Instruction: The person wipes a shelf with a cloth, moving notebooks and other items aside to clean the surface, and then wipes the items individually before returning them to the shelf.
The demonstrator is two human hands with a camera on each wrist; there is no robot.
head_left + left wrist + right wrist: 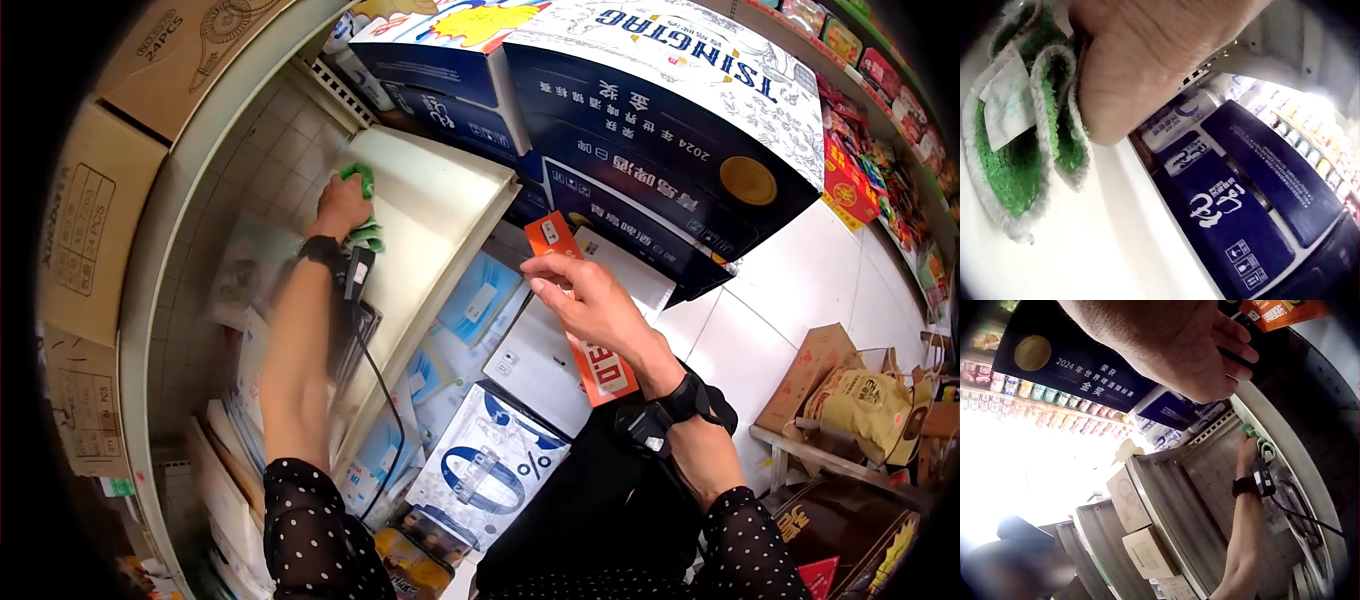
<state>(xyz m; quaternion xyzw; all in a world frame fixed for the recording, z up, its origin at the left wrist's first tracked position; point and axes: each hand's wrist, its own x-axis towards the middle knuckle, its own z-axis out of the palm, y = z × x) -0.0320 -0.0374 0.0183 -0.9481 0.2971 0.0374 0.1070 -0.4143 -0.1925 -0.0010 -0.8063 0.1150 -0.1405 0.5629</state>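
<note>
My left hand [343,207] grips a green cloth [368,240] with pale edging at the far end of a white shelf [440,185]. In the left wrist view the cloth [1013,181] hangs in folds beside the hand, a white label on it. My right hand [597,300] hovers with loosely bent fingers above an orange printed strip [605,375] and a white carton [535,355]. Nothing shows between its fingers in the right wrist view.
Large blue beer cartons [670,130] stand beyond the shelf. Upright flat packets [225,450] fill the shelf's near end. Below are blue-and-white packs [475,300] and a "0%" box [487,470]. A black cable [400,425] trails from the left wrist. Brown cartons [100,220] line the left.
</note>
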